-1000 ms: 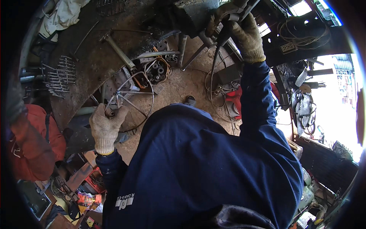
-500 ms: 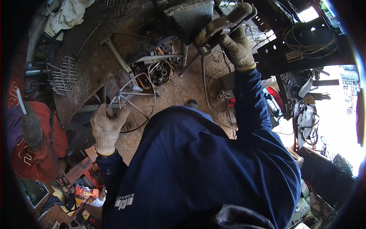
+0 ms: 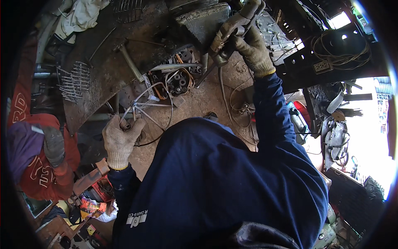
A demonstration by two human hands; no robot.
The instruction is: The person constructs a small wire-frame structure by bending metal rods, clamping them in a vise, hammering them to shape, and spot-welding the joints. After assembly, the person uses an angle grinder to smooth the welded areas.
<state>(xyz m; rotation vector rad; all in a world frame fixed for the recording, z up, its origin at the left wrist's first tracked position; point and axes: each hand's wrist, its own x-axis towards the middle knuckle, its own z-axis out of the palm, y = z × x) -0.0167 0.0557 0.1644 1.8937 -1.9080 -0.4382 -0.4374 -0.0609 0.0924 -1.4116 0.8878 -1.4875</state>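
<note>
At far left, another person in a red top [image 3: 39, 166] crouches. The gloved left hand [image 3: 120, 140] has its grip closed around a bent wire frame [image 3: 145, 108] on the dirty desk [image 3: 107, 62]. At upper right, the gloved right hand [image 3: 253, 49] grips a welding torch handle [image 3: 227, 35].

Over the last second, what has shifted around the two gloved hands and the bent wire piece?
The right hand in its knit work glove, gripping the grimy long-handled metal tool, has swung left along the top of the view, over the dark block. The left hand keeps its grip on the bent grey wire frame at the scorched bench, hardly moved.
</note>
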